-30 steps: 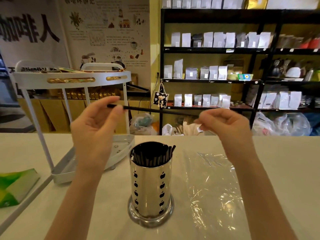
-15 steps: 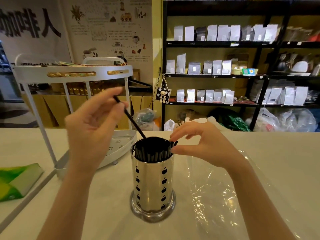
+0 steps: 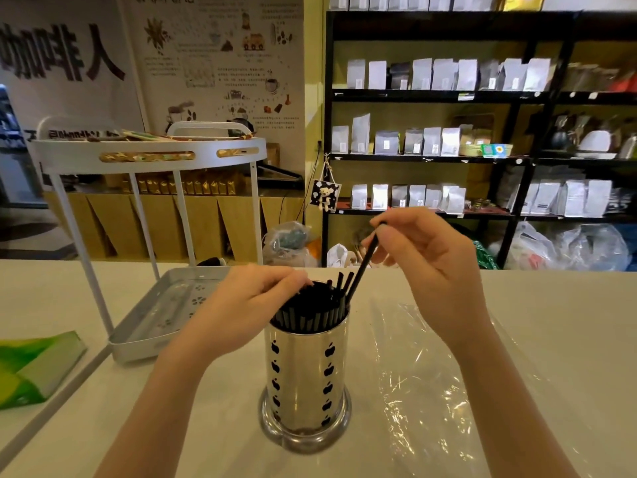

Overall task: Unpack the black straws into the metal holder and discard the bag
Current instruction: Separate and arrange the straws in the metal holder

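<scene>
A shiny metal holder (image 3: pixel 306 377) with apple-shaped cut-outs stands upright on the counter, packed with black straws (image 3: pixel 310 313). My right hand (image 3: pixel 427 260) pinches the upper end of one black straw (image 3: pixel 362 267) that slants down into the holder's right side. My left hand (image 3: pixel 248 301) rests on the left of the straw tops, fingers bent over them. A clear plastic bag (image 3: pixel 434 374) lies flat on the counter right of the holder, under my right forearm.
A white two-tier rack (image 3: pixel 151 157) stands at the left with its lower tray (image 3: pixel 162 319) near my left hand. A green packet (image 3: pixel 34 367) lies at the far left. Behind the counter are dark shelves (image 3: pixel 448 98) of pouches.
My left hand let go of the straw it was lowering and dropped onto the straw tops. My right hand rose from the rim and now holds a slanted straw at the holder's right side.
</scene>
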Demonstrator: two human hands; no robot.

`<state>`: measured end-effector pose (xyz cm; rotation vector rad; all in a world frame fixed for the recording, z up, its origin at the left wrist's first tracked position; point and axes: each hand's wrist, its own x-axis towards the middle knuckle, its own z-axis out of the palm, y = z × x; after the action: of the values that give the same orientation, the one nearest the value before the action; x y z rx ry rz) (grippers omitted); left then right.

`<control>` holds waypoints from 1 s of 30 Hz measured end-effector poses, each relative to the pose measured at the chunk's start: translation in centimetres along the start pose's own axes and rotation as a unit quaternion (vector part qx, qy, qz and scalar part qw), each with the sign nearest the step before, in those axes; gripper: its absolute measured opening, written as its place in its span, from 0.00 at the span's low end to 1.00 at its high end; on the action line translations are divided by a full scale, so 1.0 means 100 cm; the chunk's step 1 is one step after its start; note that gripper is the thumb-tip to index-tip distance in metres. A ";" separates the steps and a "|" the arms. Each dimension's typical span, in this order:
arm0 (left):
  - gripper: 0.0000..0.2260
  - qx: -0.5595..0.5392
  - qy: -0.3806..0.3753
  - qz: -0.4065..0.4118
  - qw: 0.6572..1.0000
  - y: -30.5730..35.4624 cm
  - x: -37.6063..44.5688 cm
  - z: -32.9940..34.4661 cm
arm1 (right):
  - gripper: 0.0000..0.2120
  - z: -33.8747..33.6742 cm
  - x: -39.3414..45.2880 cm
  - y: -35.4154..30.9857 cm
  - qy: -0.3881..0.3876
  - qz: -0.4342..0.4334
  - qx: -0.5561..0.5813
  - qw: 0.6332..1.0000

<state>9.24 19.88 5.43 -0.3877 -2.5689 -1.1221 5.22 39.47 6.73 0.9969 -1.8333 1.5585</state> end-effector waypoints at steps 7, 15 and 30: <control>0.18 -0.069 0.023 0.001 0.997 0.012 -0.008 -0.001 | 0.06 -0.013 0.031 -0.044 0.154 -0.119 0.041 0.980; 0.14 -0.131 0.191 0.033 0.972 0.016 -0.015 -0.008 | 0.07 -0.012 0.013 -0.029 0.259 0.050 0.234 0.936; 0.08 -0.214 0.382 0.120 0.891 0.053 0.010 -0.053 | 0.10 0.009 -0.030 0.018 -0.049 0.086 -0.059 0.993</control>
<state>11.19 19.57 12.69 -0.2703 -1.5489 -1.3880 5.62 39.27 3.11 0.8954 -2.1022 1.5007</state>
